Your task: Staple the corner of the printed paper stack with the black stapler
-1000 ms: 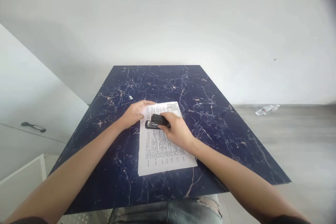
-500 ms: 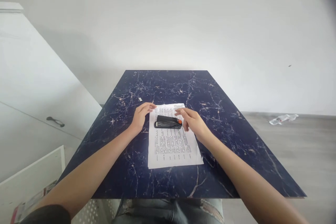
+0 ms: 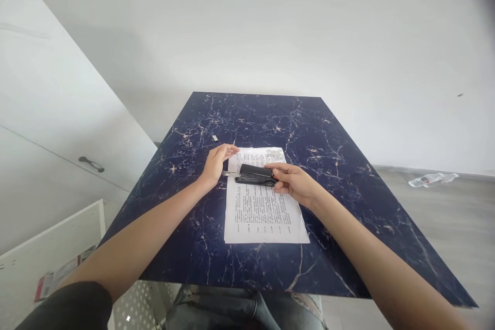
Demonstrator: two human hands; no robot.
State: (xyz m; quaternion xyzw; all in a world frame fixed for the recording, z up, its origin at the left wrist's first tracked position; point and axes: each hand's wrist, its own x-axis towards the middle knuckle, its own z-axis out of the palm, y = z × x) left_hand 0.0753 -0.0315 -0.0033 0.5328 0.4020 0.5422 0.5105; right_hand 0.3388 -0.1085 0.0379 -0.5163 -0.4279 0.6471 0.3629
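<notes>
A black stapler (image 3: 253, 175) is over the printed paper (image 3: 266, 216), its length running left to right. At its left end a metal tray (image 3: 231, 174) sticks out toward my left hand. My right hand (image 3: 296, 181) pinches the stapler's right end between thumb and fingers, partly covering an orange part there. My left hand (image 3: 218, 162) lies at the paper's upper left edge, fingers stretched and reaching onto its corner. Whether the left thumb touches the metal tray cannot be made out. Beyond that hand, a small pale strip (image 3: 215, 138) lies on the table.
The dark blue marbled table (image 3: 263, 118) stands against a white wall. To the left is a white cabinet with a black handle (image 3: 91, 164), and below it an open white drawer (image 3: 54, 232). Clear plastic packaging (image 3: 433, 180) lies on the floor at right.
My right hand let go of the stapler, then took hold of its right end. The metal tray now sticks out of its left end. My left hand stays by the paper's corner. The view shifted.
</notes>
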